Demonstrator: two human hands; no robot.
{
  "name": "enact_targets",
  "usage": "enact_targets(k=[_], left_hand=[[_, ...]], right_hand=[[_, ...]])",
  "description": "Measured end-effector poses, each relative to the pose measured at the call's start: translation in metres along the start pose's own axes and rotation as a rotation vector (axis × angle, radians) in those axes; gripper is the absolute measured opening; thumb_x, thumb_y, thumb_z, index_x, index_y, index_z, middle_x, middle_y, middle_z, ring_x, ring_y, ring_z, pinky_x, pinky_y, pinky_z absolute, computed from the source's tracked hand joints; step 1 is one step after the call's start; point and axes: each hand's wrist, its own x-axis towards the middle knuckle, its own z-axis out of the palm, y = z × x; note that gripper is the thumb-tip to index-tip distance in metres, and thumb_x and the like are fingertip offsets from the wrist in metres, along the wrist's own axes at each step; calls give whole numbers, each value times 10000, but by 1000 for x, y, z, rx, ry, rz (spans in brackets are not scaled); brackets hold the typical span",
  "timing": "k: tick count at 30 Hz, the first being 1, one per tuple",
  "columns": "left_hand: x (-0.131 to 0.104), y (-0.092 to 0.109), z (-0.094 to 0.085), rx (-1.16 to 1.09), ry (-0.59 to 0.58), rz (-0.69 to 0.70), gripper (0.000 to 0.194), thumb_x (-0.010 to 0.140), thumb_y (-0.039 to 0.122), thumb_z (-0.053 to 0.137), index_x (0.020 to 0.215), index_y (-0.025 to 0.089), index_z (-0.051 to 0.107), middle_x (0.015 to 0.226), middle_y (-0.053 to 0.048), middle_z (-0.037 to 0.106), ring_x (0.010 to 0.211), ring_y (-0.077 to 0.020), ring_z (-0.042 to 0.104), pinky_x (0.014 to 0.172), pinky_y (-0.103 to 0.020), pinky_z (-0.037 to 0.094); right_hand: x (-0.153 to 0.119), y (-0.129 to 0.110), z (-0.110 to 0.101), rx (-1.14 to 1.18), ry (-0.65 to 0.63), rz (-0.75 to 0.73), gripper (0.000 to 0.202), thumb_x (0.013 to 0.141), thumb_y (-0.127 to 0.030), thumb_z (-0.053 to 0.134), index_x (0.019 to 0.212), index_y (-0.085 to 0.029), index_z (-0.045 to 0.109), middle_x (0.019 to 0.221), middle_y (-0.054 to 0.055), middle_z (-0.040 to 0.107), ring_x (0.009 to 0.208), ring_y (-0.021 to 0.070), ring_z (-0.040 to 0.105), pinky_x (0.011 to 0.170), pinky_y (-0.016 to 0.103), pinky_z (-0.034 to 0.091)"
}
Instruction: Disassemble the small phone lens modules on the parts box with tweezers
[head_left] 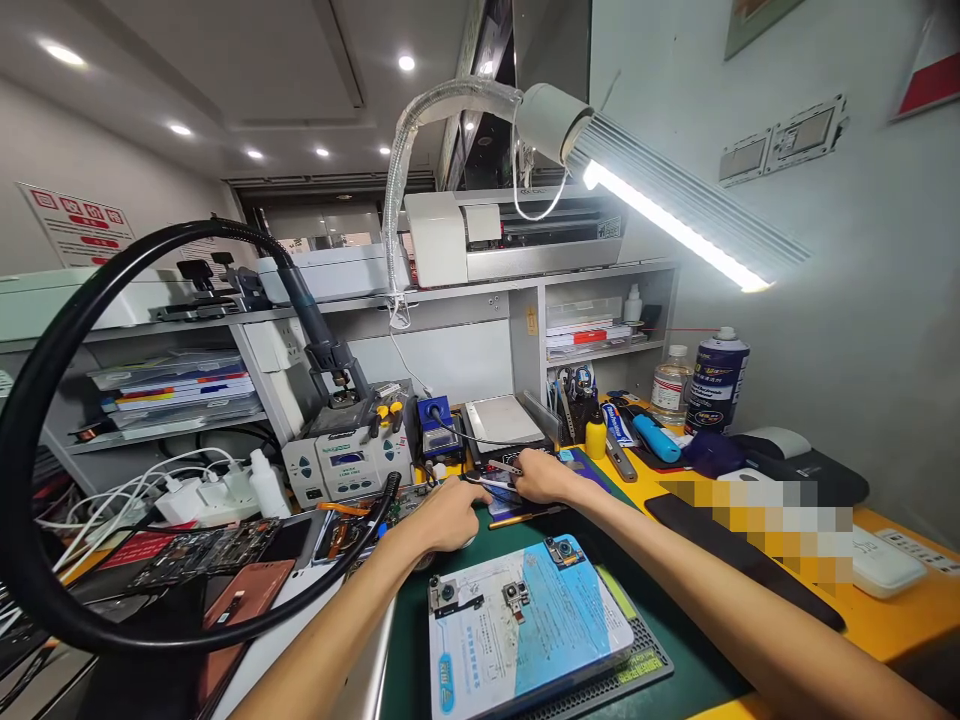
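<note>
Both my hands reach to the back of the green work mat [409, 650]. My left hand [452, 513] is closed, its curled fingers beside a thin white stick-like piece [491, 484]; what they grip is hidden. My right hand [546, 476] points down with fingers pinched, next to a slim metal tool [504, 467] that looks like tweezers. What it holds, if anything, I cannot make out. An orange, pen-like tool [517, 518] lies just below. Nearer to me, a blue and white box [555, 620] carries several small camera modules [514, 596].
A black hose [45, 350] loops across the left, above circuit boards [206, 550] and phone parts. Behind stands a rework station [349, 460]. To the right are a yellow bottle [595, 436], a spray can [718, 380] and a dark mat [739, 560]. A lamp [675, 200] hangs overhead.
</note>
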Motion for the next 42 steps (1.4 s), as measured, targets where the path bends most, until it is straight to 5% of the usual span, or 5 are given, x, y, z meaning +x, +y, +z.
enact_targets(k=[22, 42], left_hand=[[-5, 7, 3, -3, 22, -49, 313, 989, 353, 628, 1260, 196, 627, 1320, -98, 629, 1143, -246, 643, 974, -476, 549], [-11, 11, -4, -53, 178, -53, 288, 986, 354, 634, 1212, 176, 644, 1256, -91, 660, 1097, -233, 663, 947, -462, 561]], right_hand=[[-5, -4, -6, 58, -40, -50, 316, 991, -326, 658, 1264, -167, 638, 1266, 97, 666, 1052, 252, 688, 879, 449, 591], [-20, -10, -17, -13, -44, -89, 316, 992, -325, 657, 1268, -171, 636, 1269, 98, 664, 1053, 251, 688, 878, 446, 591]])
